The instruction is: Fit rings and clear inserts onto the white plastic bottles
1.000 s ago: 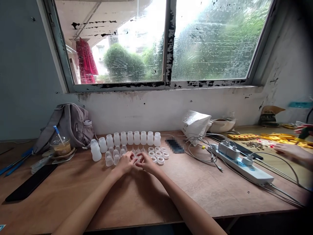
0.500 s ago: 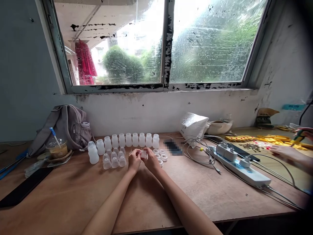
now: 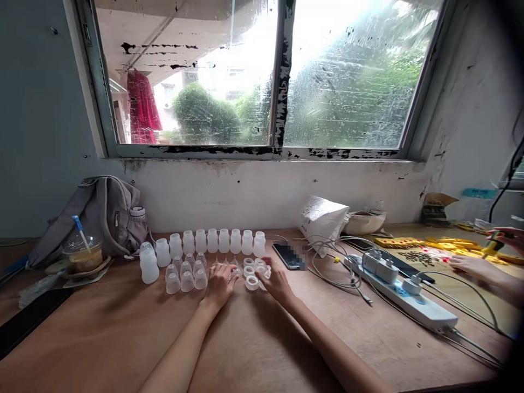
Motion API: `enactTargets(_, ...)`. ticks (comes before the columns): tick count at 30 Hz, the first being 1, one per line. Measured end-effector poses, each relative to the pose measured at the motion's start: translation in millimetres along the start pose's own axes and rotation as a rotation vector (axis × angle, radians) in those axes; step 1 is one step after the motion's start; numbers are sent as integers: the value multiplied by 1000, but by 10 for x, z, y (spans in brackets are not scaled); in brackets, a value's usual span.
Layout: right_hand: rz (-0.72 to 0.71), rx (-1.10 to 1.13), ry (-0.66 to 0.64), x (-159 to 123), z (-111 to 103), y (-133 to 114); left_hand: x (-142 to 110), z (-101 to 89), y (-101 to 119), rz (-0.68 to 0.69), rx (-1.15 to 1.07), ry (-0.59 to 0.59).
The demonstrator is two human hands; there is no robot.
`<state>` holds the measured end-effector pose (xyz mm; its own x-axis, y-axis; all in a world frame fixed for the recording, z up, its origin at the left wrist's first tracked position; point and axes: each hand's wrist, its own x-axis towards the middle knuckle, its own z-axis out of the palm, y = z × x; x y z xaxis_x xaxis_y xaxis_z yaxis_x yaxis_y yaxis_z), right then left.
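Note:
My left hand (image 3: 221,284) rests low over a group of clear teats (image 3: 235,266) with thin pointed tips, its fingers spread; part of the group is hidden beneath it. Over at the white screw rings (image 3: 251,283), my right hand (image 3: 277,281) has its fingers apart, touching or just above a ring; its palm covers some of them. Clear domed caps (image 3: 187,280) stand in short rows left of my left hand. Behind everything runs a row of frosted baby bottles (image 3: 224,241), and one bottle with a cap on top (image 3: 149,265) stands at its left end.
A phone (image 3: 289,255) lies right of the rings, near tangled cables (image 3: 323,267) and a power strip (image 3: 409,297). At left are a drink cup (image 3: 84,254), a backpack (image 3: 104,213) and a black slab (image 3: 33,322). Another person's hands (image 3: 478,270) work beside yellow parts (image 3: 450,245).
My hands came together holding a small pale piece, then parted. My left hand moved back to the teats, my right to the rings. The view has shifted slightly.

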<state>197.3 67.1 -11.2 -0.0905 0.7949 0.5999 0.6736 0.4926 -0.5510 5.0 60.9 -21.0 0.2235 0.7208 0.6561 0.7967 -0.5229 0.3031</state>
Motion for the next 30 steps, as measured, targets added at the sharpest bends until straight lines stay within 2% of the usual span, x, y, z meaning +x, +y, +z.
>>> enactTargets(3, -2, -19, -14, -145, -155, 185, -23, 69, 35, 3, 58, -13)
enactTargets(5, 56, -48, -26, -213, -220, 289, -37, 101, 51, -8, 87, -24)
enactTargets(10, 196, -118, -21, -241, -248, 437, -43, 136, 56, -39, 131, -71)
enactTargets(23, 236, -161, -145, -229, -300, 396, -10, 130, 102, -69, 66, -82)
enactTargets(30, 236, -188, -206, -225, -286, 413, -12, 177, 91, -86, 129, -64)
